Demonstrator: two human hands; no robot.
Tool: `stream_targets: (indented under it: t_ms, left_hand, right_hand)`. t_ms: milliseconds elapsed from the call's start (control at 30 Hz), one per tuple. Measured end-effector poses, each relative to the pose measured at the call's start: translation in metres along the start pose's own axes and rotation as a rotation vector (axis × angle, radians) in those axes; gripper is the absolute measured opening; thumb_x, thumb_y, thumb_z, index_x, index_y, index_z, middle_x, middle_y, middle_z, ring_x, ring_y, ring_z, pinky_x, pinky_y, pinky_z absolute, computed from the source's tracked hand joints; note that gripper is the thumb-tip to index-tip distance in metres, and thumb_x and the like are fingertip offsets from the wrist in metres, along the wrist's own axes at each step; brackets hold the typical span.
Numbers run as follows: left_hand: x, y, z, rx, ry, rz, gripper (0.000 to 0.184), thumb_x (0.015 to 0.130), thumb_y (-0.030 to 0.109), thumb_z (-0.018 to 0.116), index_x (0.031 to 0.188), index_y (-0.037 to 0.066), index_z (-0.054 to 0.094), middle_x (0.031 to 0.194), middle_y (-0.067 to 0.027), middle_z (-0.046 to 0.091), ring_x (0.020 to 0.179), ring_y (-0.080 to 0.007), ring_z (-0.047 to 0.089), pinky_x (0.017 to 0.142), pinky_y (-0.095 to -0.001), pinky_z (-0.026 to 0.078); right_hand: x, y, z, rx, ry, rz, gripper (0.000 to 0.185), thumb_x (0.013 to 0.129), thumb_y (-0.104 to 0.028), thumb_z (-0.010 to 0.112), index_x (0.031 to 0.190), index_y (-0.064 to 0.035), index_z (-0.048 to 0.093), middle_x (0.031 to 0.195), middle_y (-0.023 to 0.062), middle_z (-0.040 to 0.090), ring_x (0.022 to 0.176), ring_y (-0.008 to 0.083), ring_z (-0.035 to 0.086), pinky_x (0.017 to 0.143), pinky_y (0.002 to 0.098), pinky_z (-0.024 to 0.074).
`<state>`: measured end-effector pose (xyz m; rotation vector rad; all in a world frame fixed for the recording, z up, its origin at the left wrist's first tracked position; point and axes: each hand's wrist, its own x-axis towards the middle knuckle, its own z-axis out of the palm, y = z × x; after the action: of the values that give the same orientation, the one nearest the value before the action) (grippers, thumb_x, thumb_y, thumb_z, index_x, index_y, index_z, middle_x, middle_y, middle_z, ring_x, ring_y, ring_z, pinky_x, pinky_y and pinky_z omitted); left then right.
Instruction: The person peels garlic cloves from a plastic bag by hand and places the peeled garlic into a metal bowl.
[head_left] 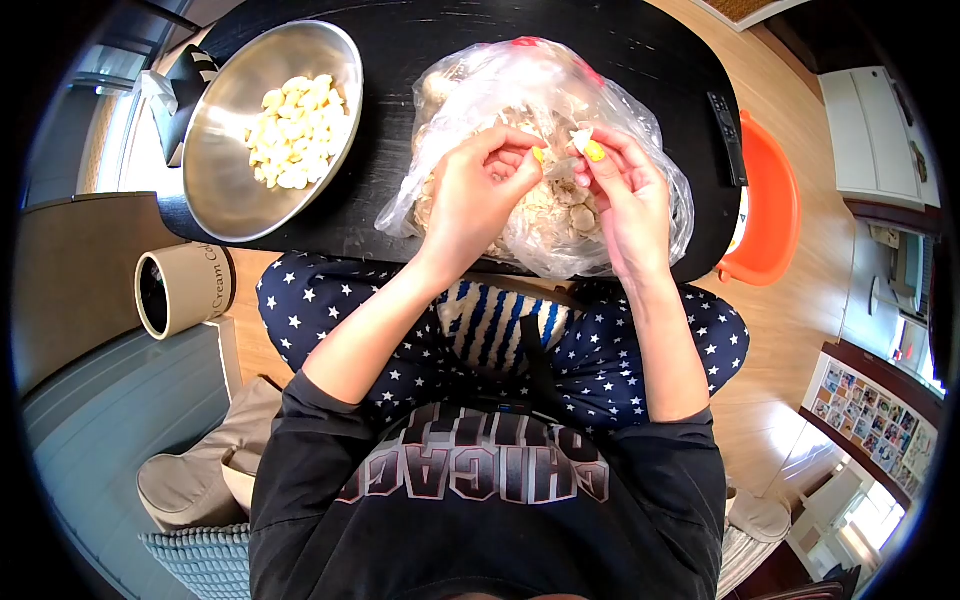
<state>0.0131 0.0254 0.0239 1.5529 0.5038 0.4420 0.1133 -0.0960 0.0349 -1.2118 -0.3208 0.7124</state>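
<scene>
A clear plastic bag (440, 90) lies open on the black table, full of garlic heads and loose papery skins (530, 210). Above it my right hand (628, 185) pinches a small whitish garlic clove (581, 138) between thumb and fingers. My left hand (485, 190) is closed in a pinch close by, its thumb and forefinger together; what lies between them, if anything, is too small to make out. Yellow shows at both thumb tips. To the left, a large steel bowl (215, 165) holds many peeled cloves (295, 130).
A black remote control (727, 140) lies at the right edge of the table (395, 60). An orange plastic tub (770, 210) is beyond that edge. A cream-coloured canister (190, 285) stands below the bowl, and a dark tissue box (185, 95) is behind it.
</scene>
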Motion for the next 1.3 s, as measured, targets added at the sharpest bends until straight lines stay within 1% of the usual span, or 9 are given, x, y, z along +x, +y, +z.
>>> stream_targets:
  t_ms: [333, 533, 667, 700, 800, 833, 967, 1033, 1300]
  left_hand:
    - [0.004, -0.004, 0.003, -0.007, -0.003, 0.112, 0.018, 0.085, 0.005, 0.062, 0.101, -0.003, 0.064, 0.091, -0.0051, 0.064, 0.079, -0.0064, 0.059, 0.073, -0.0192, 0.047]
    - [0.003, 0.001, 0.001, 0.013, -0.054, 0.112, 0.019, 0.084, 0.003, 0.063, 0.102, -0.002, 0.065, 0.093, -0.0062, 0.065, 0.08, -0.0071, 0.059, 0.075, -0.0194, 0.048]
    - [0.002, 0.001, 0.001, 0.028, -0.058, 0.117, 0.019, 0.082, 0.001, 0.063, 0.101, -0.003, 0.065, 0.093, -0.0068, 0.065, 0.08, -0.007, 0.06, 0.074, -0.0191, 0.049]
    - [0.001, 0.0, 0.001, 0.033, -0.058, 0.105, 0.019, 0.081, 0.001, 0.064, 0.1, -0.003, 0.065, 0.092, -0.0065, 0.065, 0.08, -0.0065, 0.06, 0.073, -0.0188, 0.049]
    - [-0.001, 0.0, 0.001, 0.02, -0.046, 0.069, 0.019, 0.08, 0.001, 0.065, 0.098, -0.004, 0.065, 0.089, -0.006, 0.066, 0.078, -0.0057, 0.06, 0.072, -0.0183, 0.049]
    - [-0.001, 0.0, 0.001, 0.003, -0.034, 0.045, 0.019, 0.08, 0.002, 0.066, 0.097, -0.005, 0.065, 0.088, -0.0057, 0.066, 0.078, -0.0053, 0.06, 0.072, -0.018, 0.049]
    - [-0.001, -0.004, 0.005, -0.094, 0.021, 0.002, 0.015, 0.077, 0.004, 0.068, 0.089, -0.005, 0.066, 0.08, -0.0049, 0.066, 0.072, -0.005, 0.06, 0.067, -0.0174, 0.049]
    - [0.0, -0.008, 0.005, -0.134, 0.038, -0.07, 0.015, 0.077, 0.004, 0.068, 0.089, -0.004, 0.066, 0.079, -0.0045, 0.067, 0.071, -0.0043, 0.06, 0.066, -0.0172, 0.049]
    - [-0.002, -0.002, 0.004, -0.311, -0.008, -0.23, 0.016, 0.085, 0.006, 0.062, 0.097, -0.004, 0.064, 0.086, -0.0054, 0.066, 0.078, -0.0048, 0.059, 0.072, -0.0173, 0.047]
  right_hand:
    - [-0.003, 0.004, 0.003, -0.12, -0.063, 0.014, 0.023, 0.092, -0.008, 0.052, 0.111, -0.0008, 0.062, 0.091, 0.0031, 0.061, 0.071, 0.0068, 0.05, 0.069, 0.0183, 0.0431]
    - [-0.005, 0.005, 0.005, -0.526, -0.045, -0.255, 0.021, 0.09, -0.004, 0.052, 0.108, -0.0022, 0.062, 0.087, 0.0037, 0.059, 0.068, 0.0075, 0.051, 0.065, 0.0198, 0.0431]
    - [-0.007, 0.005, 0.008, -0.683, -0.018, -0.393, 0.021, 0.086, 0.003, 0.052, 0.103, -0.0007, 0.062, 0.086, 0.009, 0.058, 0.073, 0.016, 0.056, 0.068, 0.0254, 0.0451]
    - [-0.008, 0.006, 0.008, -0.773, -0.011, -0.479, 0.022, 0.083, 0.006, 0.052, 0.102, -0.0003, 0.062, 0.087, 0.0108, 0.058, 0.076, 0.02, 0.058, 0.069, 0.0277, 0.046]
    - [-0.007, 0.011, 0.007, -0.958, -0.027, -0.689, 0.028, 0.081, 0.01, 0.051, 0.105, -0.001, 0.062, 0.091, 0.0108, 0.059, 0.079, 0.019, 0.059, 0.067, 0.0265, 0.0469]
    - [-0.007, 0.012, 0.007, -0.971, -0.024, -0.708, 0.033, 0.076, 0.014, 0.052, 0.104, -0.0008, 0.062, 0.092, 0.0125, 0.059, 0.082, 0.024, 0.06, 0.069, 0.029, 0.0479]
    - [-0.005, 0.016, 0.007, -1.034, -0.018, -0.771, 0.035, 0.073, 0.015, 0.054, 0.104, -0.0003, 0.062, 0.091, 0.0123, 0.059, 0.083, 0.025, 0.059, 0.07, 0.0303, 0.0479]
    - [-0.004, 0.016, 0.008, -1.078, -0.042, -0.856, 0.033, 0.069, 0.013, 0.057, 0.1, 0.004, 0.06, 0.088, 0.0143, 0.056, 0.081, 0.0301, 0.055, 0.072, 0.0361, 0.0469]
    - [-0.005, 0.021, 0.009, -1.075, -0.026, -0.851, 0.036, 0.07, 0.014, 0.056, 0.102, 0.0014, 0.061, 0.09, 0.0137, 0.058, 0.082, 0.0278, 0.057, 0.072, 0.0338, 0.0474]
